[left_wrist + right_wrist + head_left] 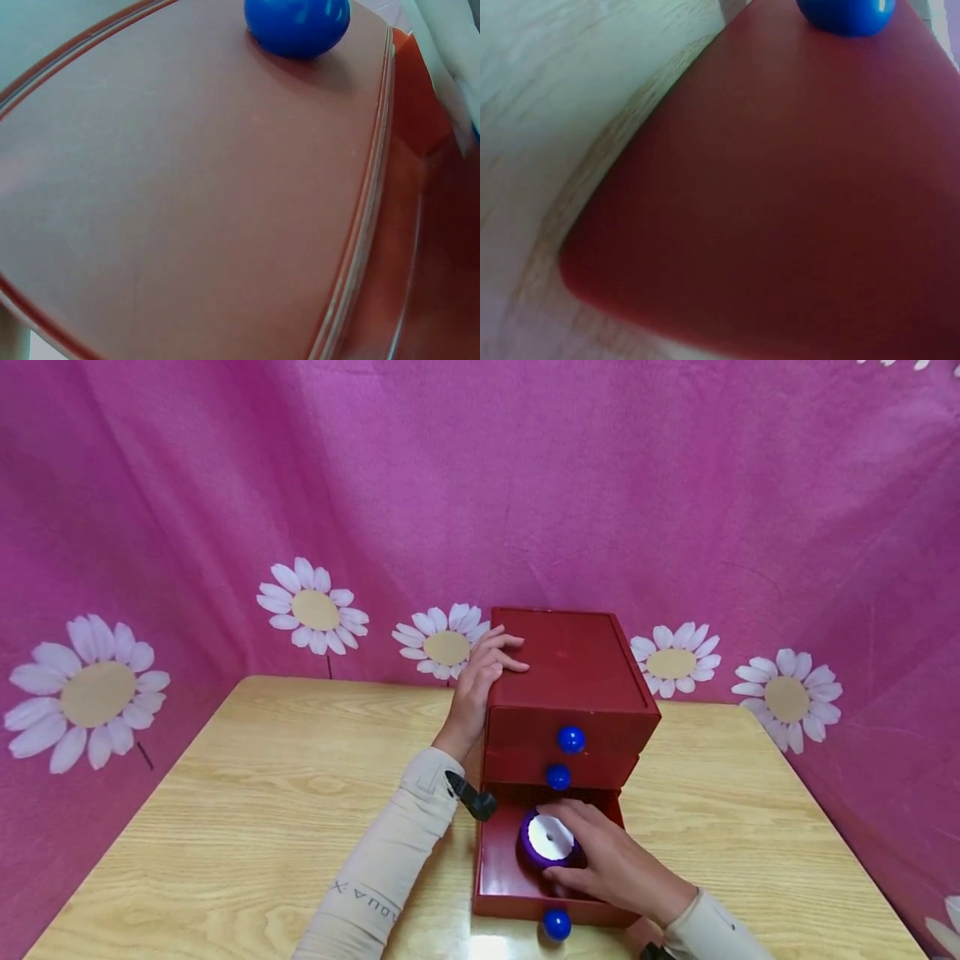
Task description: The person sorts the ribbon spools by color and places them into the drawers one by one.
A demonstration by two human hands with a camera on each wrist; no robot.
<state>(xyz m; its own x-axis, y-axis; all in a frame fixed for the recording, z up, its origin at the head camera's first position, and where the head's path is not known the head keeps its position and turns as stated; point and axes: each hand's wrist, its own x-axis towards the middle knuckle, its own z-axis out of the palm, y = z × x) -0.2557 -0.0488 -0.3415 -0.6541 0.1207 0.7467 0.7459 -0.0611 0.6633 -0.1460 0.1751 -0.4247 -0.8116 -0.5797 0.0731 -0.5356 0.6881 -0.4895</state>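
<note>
A red drawer cabinet (573, 664) stands on the table, its bottom drawer (498, 868) pulled out. Inside that drawer, a spool of purple ribbon (550, 837) shows its white round face. My right hand (611, 860) grips the spool, thumb on the near side and fingers across the far side. On the cabinet's upper left edge rests my left hand (480, 681), fingers extended over the top. In the left wrist view a drawer front (187, 180) with a blue knob (298, 22) fills most of the picture. The right wrist view has a red drawer front (765, 187) close up.
Blue ball knobs sit on the upper drawer (571, 740), the middle drawer (558, 777) and the pulled-out one (557, 925). The wooden table (300, 777) extends on both sides. Behind it hangs a pink cloth (450, 485) with white daisies.
</note>
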